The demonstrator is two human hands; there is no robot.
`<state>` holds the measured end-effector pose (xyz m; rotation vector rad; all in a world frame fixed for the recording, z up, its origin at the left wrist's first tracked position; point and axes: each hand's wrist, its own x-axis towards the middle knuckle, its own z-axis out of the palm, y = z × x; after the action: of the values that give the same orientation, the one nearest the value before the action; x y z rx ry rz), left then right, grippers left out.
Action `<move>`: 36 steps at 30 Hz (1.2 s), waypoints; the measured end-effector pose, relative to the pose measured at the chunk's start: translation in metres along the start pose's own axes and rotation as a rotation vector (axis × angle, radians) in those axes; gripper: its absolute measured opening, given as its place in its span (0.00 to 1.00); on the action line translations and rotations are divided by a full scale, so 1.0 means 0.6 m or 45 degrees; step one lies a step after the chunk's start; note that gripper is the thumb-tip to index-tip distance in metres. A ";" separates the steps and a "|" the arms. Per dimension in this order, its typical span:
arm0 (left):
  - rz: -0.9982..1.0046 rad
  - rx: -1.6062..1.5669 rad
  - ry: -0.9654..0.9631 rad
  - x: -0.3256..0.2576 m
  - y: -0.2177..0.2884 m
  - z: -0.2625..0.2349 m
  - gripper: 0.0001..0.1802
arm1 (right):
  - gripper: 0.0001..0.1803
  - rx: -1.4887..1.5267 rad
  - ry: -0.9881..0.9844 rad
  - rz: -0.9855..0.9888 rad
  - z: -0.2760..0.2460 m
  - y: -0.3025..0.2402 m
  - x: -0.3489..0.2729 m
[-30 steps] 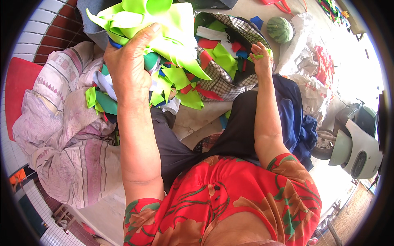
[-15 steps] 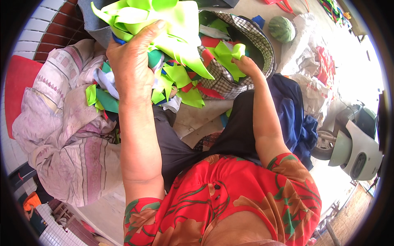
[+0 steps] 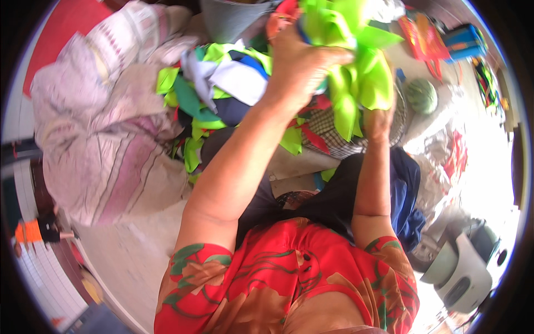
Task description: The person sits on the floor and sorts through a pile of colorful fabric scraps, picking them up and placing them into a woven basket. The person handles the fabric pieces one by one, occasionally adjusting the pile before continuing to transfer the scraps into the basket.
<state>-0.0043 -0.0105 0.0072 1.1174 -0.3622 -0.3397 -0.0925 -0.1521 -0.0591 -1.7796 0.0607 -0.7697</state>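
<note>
A bunch of lime-green fabric scraps is raised at the top centre, its pieces hanging down. My left hand grips the bunch, with the thumb stretched across the cloth; a bit of red and blue material shows beside its fingers. Behind the dangling pieces is my right hand, its fingers hidden by the cloth. Under both hands lies a black-and-white checked fabric bag, partly covered. To its left spreads a pile of mixed scraps, including a white piece and a dark green piece.
A large pinkish patterned cloth bundle lies at the left. A grey bucket stands behind the pile. On the right are a watermelon, white plastic sacking, a red bag and a grey-white scooter.
My left hand has moved right with the lime-green bunch. My right hand has come up from the checked bag to behind the bunch. The whole view has shifted.
</note>
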 end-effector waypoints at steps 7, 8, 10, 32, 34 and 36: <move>0.042 0.126 -0.156 -0.001 -0.019 -0.011 0.18 | 0.58 0.582 -0.037 0.081 0.066 -0.008 0.031; 0.035 0.174 -0.124 -0.002 -0.016 -0.015 0.18 | 0.58 0.603 -0.077 0.131 0.073 -0.003 0.031; 0.018 0.270 -0.060 -0.002 -0.013 -0.024 0.17 | 0.56 0.689 -0.156 0.188 0.086 0.008 0.038; 1.336 1.043 0.501 -0.012 0.015 0.002 0.13 | 0.55 -0.936 -1.119 -0.098 0.484 0.164 -0.130; 1.285 1.001 0.445 -0.014 0.014 0.006 0.13 | 0.54 -0.947 -1.209 -0.035 0.472 0.156 -0.107; 1.195 1.011 0.380 -0.017 0.009 0.003 0.11 | 0.53 -0.938 -1.321 0.041 0.468 0.156 -0.088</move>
<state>-0.0138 -0.0051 0.0116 1.5901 -0.7358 0.8649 0.0445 0.0710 -0.2065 -2.6698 -0.3586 0.3353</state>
